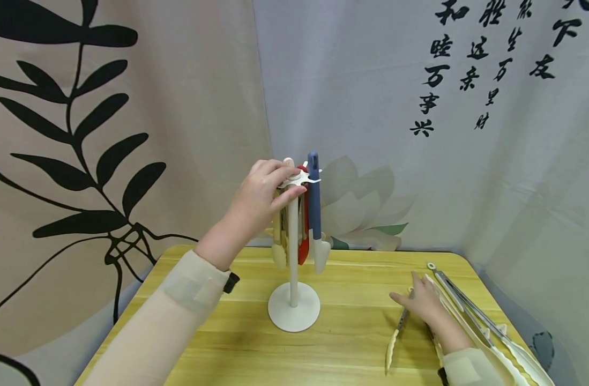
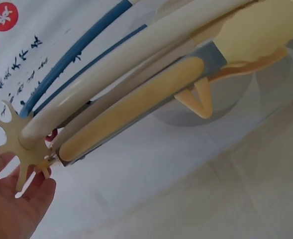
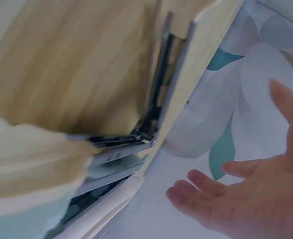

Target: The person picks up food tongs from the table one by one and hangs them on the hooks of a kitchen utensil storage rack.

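A white utensil stand (image 1: 294,313) with a round base and a hooked disc on top stands upright on the table. My left hand (image 1: 262,187) pinches that disc at its left side between thumb and fingers. From the hooks hang a blue-handled utensil (image 1: 314,203), a red one (image 1: 303,252) and yellow tongs (image 2: 131,112). At the right, my right hand (image 1: 426,303) is spread with no object in it, above a pair of open tongs (image 1: 392,348) with pale yellow tips. The right wrist view shows these tongs (image 3: 161,99) in a V, apart from the fingers.
Several long metal tongs (image 1: 487,319) with pale heads lie side by side along the right edge of the wooden table (image 1: 352,321). Behind the table hangs a curtain (image 1: 362,80) with black writing and leaf prints.
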Demonstrator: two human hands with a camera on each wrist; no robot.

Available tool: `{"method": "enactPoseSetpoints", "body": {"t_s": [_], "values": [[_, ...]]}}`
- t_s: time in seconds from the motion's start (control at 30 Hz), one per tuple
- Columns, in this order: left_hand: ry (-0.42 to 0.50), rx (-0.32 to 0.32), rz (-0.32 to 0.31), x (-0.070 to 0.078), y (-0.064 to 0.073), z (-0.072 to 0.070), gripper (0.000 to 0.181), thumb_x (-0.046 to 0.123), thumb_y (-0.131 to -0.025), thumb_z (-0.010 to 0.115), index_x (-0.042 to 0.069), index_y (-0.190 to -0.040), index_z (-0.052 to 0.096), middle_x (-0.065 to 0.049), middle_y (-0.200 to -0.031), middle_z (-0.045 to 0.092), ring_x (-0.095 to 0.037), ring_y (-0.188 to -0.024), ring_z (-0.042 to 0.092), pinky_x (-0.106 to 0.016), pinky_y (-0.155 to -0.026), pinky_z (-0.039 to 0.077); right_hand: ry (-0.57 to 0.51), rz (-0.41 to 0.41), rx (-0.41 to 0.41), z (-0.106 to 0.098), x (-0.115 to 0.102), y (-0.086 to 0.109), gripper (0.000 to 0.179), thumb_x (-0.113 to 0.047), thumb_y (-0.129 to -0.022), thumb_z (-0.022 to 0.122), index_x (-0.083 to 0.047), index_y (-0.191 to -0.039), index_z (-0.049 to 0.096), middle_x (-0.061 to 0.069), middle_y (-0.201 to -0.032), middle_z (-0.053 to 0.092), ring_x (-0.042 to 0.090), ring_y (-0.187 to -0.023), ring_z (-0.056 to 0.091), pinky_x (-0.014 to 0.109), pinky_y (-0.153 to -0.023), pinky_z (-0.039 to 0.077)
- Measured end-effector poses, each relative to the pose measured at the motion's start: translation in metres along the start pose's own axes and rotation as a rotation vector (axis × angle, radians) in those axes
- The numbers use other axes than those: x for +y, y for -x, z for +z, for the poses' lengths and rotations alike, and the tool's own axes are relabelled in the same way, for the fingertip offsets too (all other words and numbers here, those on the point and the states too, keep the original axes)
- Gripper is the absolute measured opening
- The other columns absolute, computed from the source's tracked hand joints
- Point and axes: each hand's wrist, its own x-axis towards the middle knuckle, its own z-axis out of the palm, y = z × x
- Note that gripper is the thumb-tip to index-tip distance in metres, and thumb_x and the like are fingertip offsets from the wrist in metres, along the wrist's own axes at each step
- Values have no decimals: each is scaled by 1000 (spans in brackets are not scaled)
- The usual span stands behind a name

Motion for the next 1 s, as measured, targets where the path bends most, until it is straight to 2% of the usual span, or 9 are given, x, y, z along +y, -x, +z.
{"method": "enactPoseSetpoints", "body": {"t_s": [0.1, 0.23, 0.37, 0.53, 0.63, 0.8, 0.93, 1.0], "values": [[8, -14, 13, -2, -1, 0, 37, 37, -88, 65, 14, -118, 63, -3, -122, 58, -22, -119, 45, -35, -95, 48, 22, 42, -27, 3, 8, 0, 111, -69, -84, 50, 14, -145, 8, 44, -145, 2, 64, -129, 4, 74, -100, 17], [20, -28, 11, -4, -1, 1, 35, 35, -89, 65, 15, -118, 62, -3, -125, 56, -23, -122, 43, -35, -97, 47, 41, 93, -53, 5, 17, -1, 120, -78, -79, 44, 15, -144, 7, 46, -144, 2, 67, -126, 5, 74, -99, 19], [26, -35, 5, -5, -2, 2, 36, 34, -89, 65, 14, -119, 62, -4, -127, 55, -23, -124, 41, -36, -98, 46, 71, 126, -82, 6, 22, -1, 124, -82, -77, 41, 18, -143, 5, 51, -138, 6, 69, -124, 9, 73, -97, 24], [33, -46, -3, -6, -2, 3, 39, 33, -89, 65, 15, -123, 62, -4, -129, 54, -24, -126, 40, -37, -100, 45, 78, 137, -100, 6, 24, -1, 123, -81, -77, 42, 19, -141, 10, 54, -134, 6, 71, -121, 9, 74, -94, 26], [36, -46, 1, -6, -2, 2, 41, 33, -89, 65, 14, -125, 61, -5, -130, 54, -24, -126, 41, -37, -101, 44, 112, 130, -99, 7, 23, 1, 121, -80, -77, 44, 19, -141, 15, 54, -131, 13, 71, -118, 19, 73, -91, 32], [54, -52, 11, -5, -3, 0, 41, 32, -89, 65, 12, -125, 62, -7, -132, 55, -25, -123, 43, -39, -102, 42, 228, 116, -114, 9, 19, 2, 118, -80, -77, 44, 21, -135, 28, 54, -123, 28, 65, -109, 36, 65, -84, 41], [64, -65, -2, -5, -3, -1, 41, 32, -88, 66, 12, -125, 62, -6, -131, 56, -26, -121, 43, -40, -101, 43, 269, 134, -153, 11, 17, 1, 116, -81, -77, 42, 23, -128, 39, 54, -120, 31, 65, -106, 39, 63, -83, 43], [65, -71, -7, -5, -4, -2, 41, 32, -88, 66, 12, -124, 63, -6, -130, 56, -25, -119, 44, -39, -99, 44, 286, 139, -178, 11, 15, 2, 115, -82, -77, 40, 23, -125, 43, 53, -121, 32, 59, -99, 47, 56, -77, 48]]}}
